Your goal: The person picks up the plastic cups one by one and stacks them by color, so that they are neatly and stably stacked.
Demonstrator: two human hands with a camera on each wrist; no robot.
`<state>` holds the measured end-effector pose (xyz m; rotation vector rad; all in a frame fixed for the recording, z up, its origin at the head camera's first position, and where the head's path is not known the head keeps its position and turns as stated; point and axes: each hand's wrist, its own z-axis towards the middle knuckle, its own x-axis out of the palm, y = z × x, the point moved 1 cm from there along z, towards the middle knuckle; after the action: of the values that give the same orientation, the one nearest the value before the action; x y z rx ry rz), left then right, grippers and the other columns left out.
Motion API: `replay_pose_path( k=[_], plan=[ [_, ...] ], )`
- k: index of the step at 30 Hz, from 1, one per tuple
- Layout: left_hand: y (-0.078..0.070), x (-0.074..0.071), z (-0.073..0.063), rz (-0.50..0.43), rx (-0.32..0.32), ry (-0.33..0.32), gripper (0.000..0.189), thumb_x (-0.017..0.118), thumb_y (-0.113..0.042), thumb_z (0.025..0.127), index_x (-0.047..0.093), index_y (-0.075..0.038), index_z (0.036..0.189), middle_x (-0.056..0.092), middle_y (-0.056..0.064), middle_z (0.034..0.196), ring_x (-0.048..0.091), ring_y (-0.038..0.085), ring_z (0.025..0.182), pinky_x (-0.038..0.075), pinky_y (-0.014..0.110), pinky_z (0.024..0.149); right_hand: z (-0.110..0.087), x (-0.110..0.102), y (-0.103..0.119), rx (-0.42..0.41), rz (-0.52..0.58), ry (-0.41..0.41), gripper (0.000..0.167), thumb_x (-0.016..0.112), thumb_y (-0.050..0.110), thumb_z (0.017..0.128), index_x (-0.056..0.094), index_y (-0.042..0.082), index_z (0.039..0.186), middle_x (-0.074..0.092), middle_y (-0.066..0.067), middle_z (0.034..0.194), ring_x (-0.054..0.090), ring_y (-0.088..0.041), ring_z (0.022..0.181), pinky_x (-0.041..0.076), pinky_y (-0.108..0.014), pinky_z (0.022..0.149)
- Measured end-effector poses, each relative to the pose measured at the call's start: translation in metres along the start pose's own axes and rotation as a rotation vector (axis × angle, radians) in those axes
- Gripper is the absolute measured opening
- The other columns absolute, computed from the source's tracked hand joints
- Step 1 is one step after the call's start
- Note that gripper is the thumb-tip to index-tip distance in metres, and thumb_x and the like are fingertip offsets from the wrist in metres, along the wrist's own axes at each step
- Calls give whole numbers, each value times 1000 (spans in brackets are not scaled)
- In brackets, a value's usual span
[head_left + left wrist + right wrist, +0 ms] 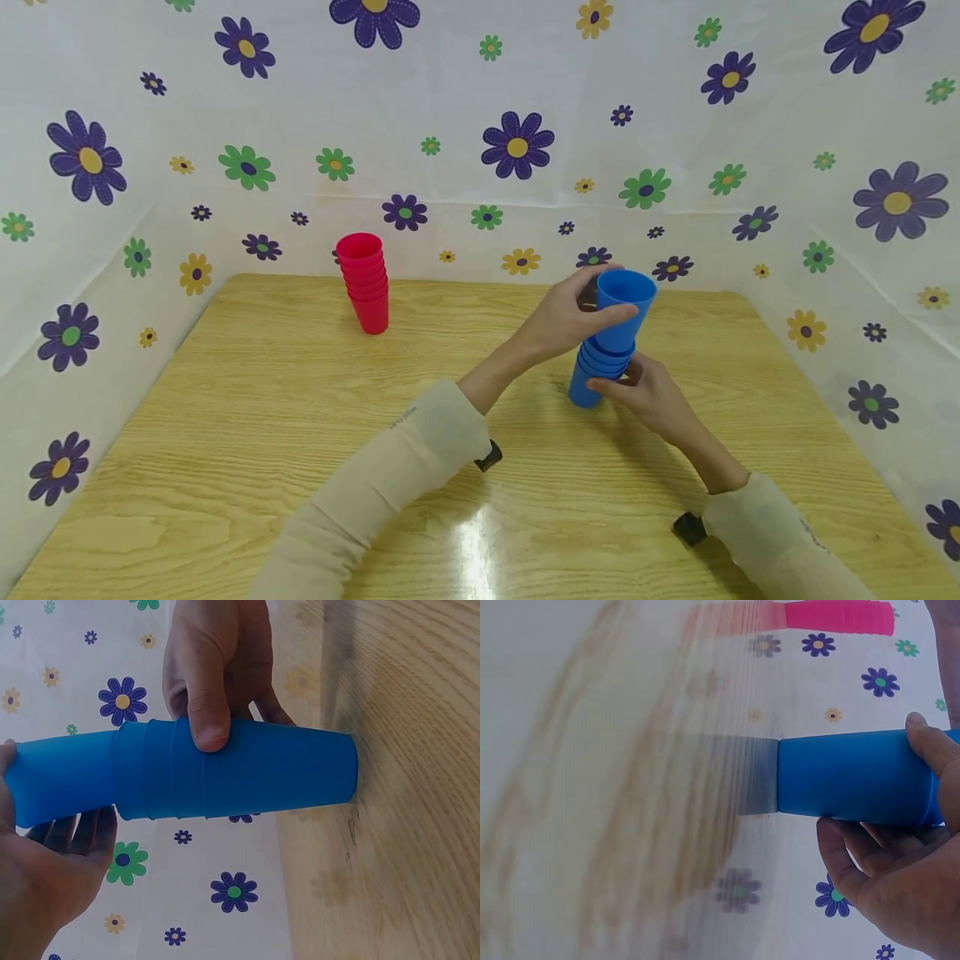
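Note:
A stack of nested blue cups [585,388] stands upright on the wooden table, right of the middle. My right hand [658,402] grips this stack, thumb on the near side and fingers round the right and far side. Above it, my left hand [564,317] holds the top blue cup [627,292] by its sides. In the left wrist view that upper cup [67,776] sits partly inside the stack's top rim, slightly tilted to it. The right wrist view shows the stack's base [840,776] at the table surface.
A stack of nested red cups [371,310] stands upright at the table's back left. The wooden table [247,417] ends at a white flowered cloth [450,167] behind and on both sides. Dark straps [489,456] hang below the sleeves.

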<state>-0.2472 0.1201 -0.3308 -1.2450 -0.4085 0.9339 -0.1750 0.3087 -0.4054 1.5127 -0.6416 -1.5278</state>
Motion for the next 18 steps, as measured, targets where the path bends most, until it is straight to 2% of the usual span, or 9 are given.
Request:
replay_pose_path(
  k=[8,18],
  plan=[
    [7,2,1,5,-13,15,65,72,-26,99,43,-12,156,59,11,141,63,16,117,54,28,94,-1,0,2,-9,-17,-1,61,69,12,100,40,-5,151,56,-28,142,59,-46,126,48,-62,101],
    [12,4,-1,-3,-34,25,67,72,-27,98,42,-14,156,55,11,147,60,22,127,53,32,98,-1,0,1,-13,-29,2,61,69,13,100,40,-5,151,57,-28,142,58,-46,127,48,-63,102]
  ],
)
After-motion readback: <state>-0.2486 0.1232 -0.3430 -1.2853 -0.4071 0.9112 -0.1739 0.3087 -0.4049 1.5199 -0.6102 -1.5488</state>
